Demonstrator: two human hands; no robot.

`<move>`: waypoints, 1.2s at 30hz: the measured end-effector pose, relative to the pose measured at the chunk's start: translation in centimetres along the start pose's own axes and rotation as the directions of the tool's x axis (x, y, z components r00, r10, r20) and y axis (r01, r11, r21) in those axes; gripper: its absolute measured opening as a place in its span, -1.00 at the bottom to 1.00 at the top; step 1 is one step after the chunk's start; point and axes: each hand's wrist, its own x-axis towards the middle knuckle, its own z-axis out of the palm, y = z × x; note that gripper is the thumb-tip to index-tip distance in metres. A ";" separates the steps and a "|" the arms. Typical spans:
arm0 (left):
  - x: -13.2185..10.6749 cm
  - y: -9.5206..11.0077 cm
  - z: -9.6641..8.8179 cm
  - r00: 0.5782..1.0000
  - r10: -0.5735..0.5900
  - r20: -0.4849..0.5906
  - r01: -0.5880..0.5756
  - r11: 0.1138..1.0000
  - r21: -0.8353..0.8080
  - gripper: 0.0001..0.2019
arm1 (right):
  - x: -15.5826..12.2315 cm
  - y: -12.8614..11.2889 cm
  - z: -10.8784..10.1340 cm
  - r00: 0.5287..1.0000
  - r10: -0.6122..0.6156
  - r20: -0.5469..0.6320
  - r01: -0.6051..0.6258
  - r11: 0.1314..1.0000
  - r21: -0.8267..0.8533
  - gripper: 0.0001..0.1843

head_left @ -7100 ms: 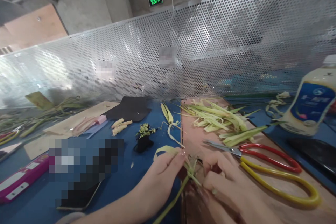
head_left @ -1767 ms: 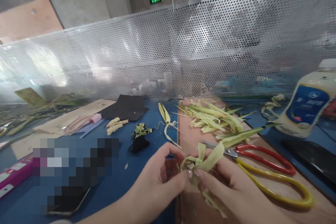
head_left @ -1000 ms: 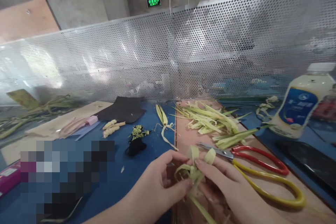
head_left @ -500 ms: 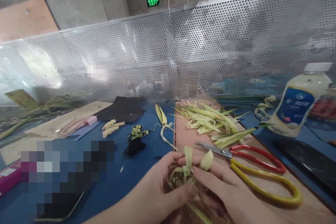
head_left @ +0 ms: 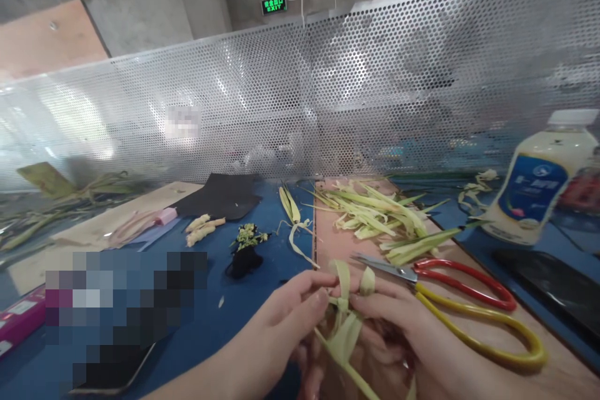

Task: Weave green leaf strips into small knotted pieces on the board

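Pale green leaf strips (head_left: 345, 334), bent and crossed over one another, are between my two hands at the lower middle. My left hand (head_left: 297, 315) pinches them from the left, its thumb bent toward the index finger. From the other side my right hand (head_left: 394, 315) grips the strips, and two strip ends poke up above the fingers. The lower fingers of both hands are partly hidden. Just beyond my right hand lie scissors (head_left: 412, 272) with one red and one yellow handle, their blades pointing left. A heap of loose strips (head_left: 375, 209) lies behind them on a wooden board (head_left: 325, 240).
A milky drink bottle (head_left: 534, 181) and a black phone (head_left: 544, 281) stand and lie on the right. Left of centre are a black sheet (head_left: 220, 194), knobbly beige pieces (head_left: 202, 229) and a black bundle (head_left: 244, 261). A perforated metal screen (head_left: 262, 106) closes off the back.
My left thumb has lifted up and back toward the index finger, uncovering more of the crossed strips. Both hands still hold them; the view has shifted slightly.
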 end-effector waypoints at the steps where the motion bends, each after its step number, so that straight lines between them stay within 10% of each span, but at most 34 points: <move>1: 0.1 -0.2 -0.1 1.000 0.007 -0.004 -0.007 1.000 -0.024 -0.58 | 0.0 0.0 0.0 0.999 0.010 0.040 -0.010 1.000 0.014 -0.91; 25: -0.4 0.8 0.9 0.992 -0.077 -0.096 0.101 0.955 0.279 -0.76 | -0.8 0.6 1.7 0.988 -0.152 -0.032 0.150 0.988 -0.038 -0.85; 32: 0.1 1.2 0.1 0.985 -0.058 -0.162 0.093 0.971 0.221 -0.80 | -0.7 0.2 1.1 0.966 -0.217 -0.143 0.155 0.922 -0.355 -0.72; 36: 0.4 1.0 -0.5 0.976 -0.063 -0.210 0.092 0.987 0.130 -0.79 | -0.7 0.2 0.1 0.892 -0.426 -0.151 0.229 0.714 -0.662 -0.82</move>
